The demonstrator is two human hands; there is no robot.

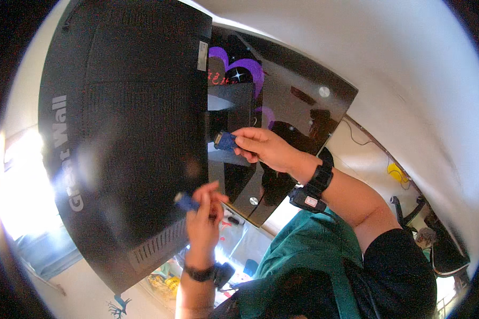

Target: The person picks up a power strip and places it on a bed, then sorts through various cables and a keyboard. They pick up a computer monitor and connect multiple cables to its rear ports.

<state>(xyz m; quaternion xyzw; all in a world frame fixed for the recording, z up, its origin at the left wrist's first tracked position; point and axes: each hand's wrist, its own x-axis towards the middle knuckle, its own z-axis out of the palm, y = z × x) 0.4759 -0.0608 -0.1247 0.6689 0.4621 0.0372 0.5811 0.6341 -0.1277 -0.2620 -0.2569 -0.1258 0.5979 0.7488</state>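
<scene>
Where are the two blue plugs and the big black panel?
Upper blue plug (228,141): head view, on its blue body.
Lower blue plug (187,202): head view, on its blue body.
Black panel (143,122): head view, on its broad face.

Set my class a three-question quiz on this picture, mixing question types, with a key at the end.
1. Multiple choice: what colour is the plug in the right hand?
(a) yellow
(b) blue
(c) white

2. True or false: the left hand holds a second plug, also blue.

3. Fill the gap: each wrist has a black ____ around it.

Key:
1. (b) blue.
2. True; it sits in the fingers, in front of the large black casing.
3. strap.
</scene>
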